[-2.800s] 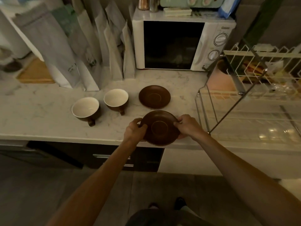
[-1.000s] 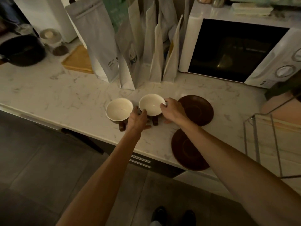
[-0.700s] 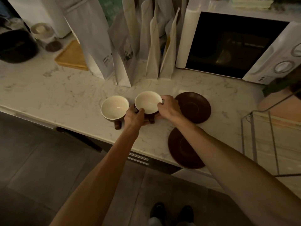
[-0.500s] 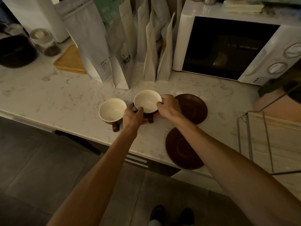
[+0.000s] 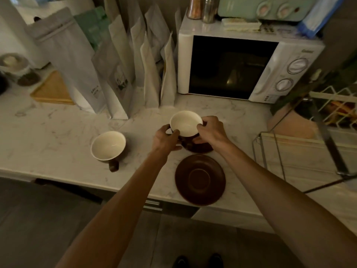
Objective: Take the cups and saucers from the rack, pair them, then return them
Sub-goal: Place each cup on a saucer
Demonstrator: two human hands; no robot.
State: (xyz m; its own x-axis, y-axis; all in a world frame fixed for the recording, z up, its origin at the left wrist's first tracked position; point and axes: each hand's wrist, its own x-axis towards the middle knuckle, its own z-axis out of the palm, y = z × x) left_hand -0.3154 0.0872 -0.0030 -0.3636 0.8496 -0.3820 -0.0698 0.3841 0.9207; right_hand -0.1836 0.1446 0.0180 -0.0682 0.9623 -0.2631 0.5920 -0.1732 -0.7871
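Note:
Both hands hold a brown cup with a cream inside (image 5: 185, 123): my left hand (image 5: 166, 139) grips its left side, my right hand (image 5: 209, 130) its right rim. The cup is over the far brown saucer (image 5: 201, 148), which is mostly hidden beneath it; I cannot tell whether they touch. A second cup of the same kind (image 5: 108, 146) stands alone on the marble counter to the left, handle toward me. The near brown saucer (image 5: 200, 179) lies bare at the counter's front edge. The wire rack (image 5: 270, 151) stands at the right.
A white microwave (image 5: 241, 66) sits behind the cups. Several upright paper bags (image 5: 119, 74) line the back left, with a wooden board (image 5: 53, 89) beside them. A pink pot (image 5: 293, 122) stands by the rack. The counter edge (image 5: 58, 178) runs close below the lone cup.
Both hands have carried the right-hand cup to the right, from beside the other cup to over the far saucer. The left cup and the near saucer have stayed in place.

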